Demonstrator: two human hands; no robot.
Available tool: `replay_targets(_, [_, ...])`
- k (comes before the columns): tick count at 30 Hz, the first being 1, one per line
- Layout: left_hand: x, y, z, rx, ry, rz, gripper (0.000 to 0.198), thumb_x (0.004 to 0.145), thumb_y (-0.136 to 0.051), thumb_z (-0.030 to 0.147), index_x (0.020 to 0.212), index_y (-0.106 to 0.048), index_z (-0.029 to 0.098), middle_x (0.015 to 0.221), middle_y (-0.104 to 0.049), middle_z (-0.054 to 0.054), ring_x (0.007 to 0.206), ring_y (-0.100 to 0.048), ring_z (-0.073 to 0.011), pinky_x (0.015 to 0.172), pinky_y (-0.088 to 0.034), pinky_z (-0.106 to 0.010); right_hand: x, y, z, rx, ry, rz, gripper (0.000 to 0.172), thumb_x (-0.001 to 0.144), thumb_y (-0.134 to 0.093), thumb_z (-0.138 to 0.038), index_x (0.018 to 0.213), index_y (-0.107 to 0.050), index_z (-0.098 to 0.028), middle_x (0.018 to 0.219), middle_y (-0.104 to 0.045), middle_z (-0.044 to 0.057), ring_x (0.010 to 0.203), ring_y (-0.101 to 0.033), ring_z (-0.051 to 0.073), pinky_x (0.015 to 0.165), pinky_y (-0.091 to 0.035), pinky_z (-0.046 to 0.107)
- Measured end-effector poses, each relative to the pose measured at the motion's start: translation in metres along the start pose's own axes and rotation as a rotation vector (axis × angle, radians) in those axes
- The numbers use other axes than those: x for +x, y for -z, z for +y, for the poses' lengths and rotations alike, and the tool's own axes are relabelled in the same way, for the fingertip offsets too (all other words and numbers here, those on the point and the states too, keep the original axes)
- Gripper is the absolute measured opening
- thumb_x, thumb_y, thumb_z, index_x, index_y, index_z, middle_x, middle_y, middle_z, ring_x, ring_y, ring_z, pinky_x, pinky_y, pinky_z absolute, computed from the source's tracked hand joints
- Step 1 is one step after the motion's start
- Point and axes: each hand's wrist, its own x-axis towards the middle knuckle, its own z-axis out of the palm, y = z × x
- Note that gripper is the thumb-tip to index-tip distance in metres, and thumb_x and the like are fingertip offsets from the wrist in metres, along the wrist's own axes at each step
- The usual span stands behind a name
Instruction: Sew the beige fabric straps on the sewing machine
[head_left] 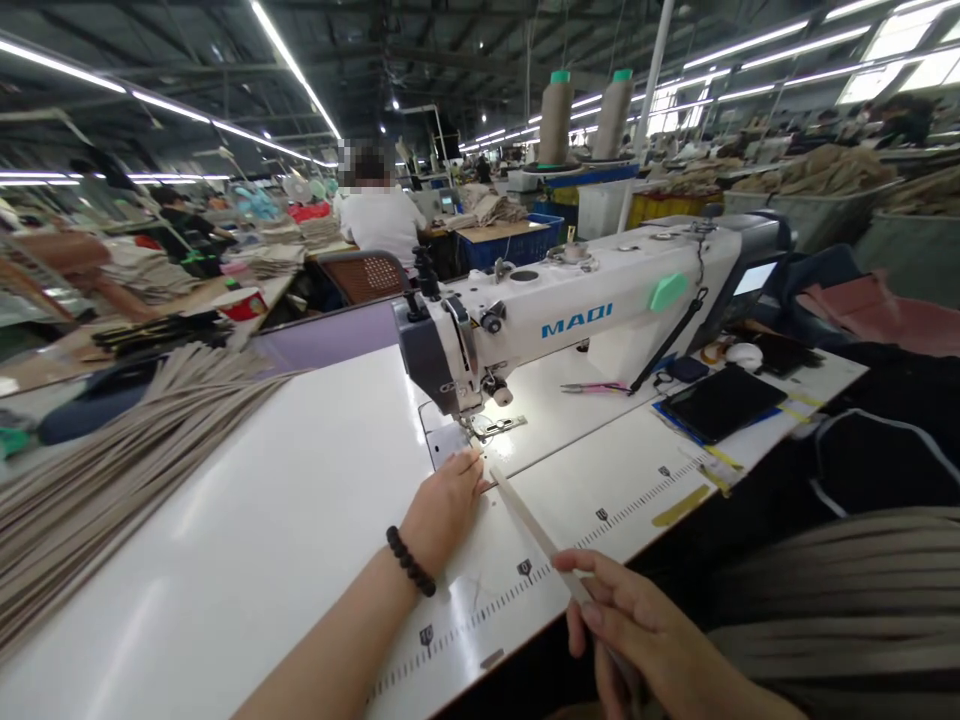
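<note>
My left hand (448, 498), with a dark beaded bracelet (410, 561) on the wrist, rests on the sewing machine bed. Its fingers are closed together at the far end of a narrow beige fabric strip (534, 528), just in front of the presser foot (474, 425). My right hand (626, 622) pinches the same strip between thumb and fingers at the table's front edge. From there the strip runs taut and slanting toward the needle area; its lower part hangs past my right palm. The white sewing machine (574, 310) stands over the work, its lamp lighting the needle plate.
Many long beige strips (142, 460) lie along the table's left side. Pink-handled tweezers (596, 387) lie under the machine arm. A black tablet (724, 403) and small items sit at right. Striped beige fabric (847, 610) lies at lower right. A person in white (381, 220) sits ahead.
</note>
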Motion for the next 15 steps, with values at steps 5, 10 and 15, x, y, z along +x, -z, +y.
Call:
replay_targets(5, [0.003, 0.002, 0.003, -0.037, 0.06, 0.004, 0.019, 0.089, -0.044, 0.014, 0.097, -0.06, 0.017, 0.112, -0.063, -0.01, 0.106, -0.059, -0.0215, 0.1, -0.045, -0.04, 0.015, -0.007, -0.015, -0.047, -0.033, 0.007, 0.05, 0.077, -0.057, -0.049, 0.111, -0.036, -0.018, 0.075, -0.059, -0.002, 0.038, -0.057, 0.007, 0.032, -0.025, 0.013])
replay_targets(10, [0.006, 0.004, 0.003, -0.085, 0.136, -0.015, 0.021, 0.088, -0.044, 0.012, 0.097, -0.062, 0.014, 0.112, -0.064, -0.01, 0.106, -0.059, -0.0213, 0.1, -0.045, -0.039, 0.027, -0.015, -0.02, -0.034, -0.069, 0.016, 0.055, 0.073, -0.059, -0.051, 0.11, -0.037, -0.017, 0.072, -0.057, -0.004, 0.036, -0.056, 0.006, 0.032, -0.028, 0.013])
replay_targets(15, [0.009, 0.013, 0.0, -0.15, 0.143, -0.096, 0.021, 0.088, -0.044, 0.011, 0.096, -0.063, 0.013, 0.112, -0.065, -0.009, 0.109, -0.058, -0.0195, 0.103, -0.041, -0.036, 0.035, -0.019, -0.022, -0.013, -0.091, 0.009, 0.062, 0.068, -0.061, -0.056, 0.11, -0.039, -0.016, 0.074, -0.056, -0.004, 0.035, -0.055, 0.007, 0.033, -0.032, 0.015])
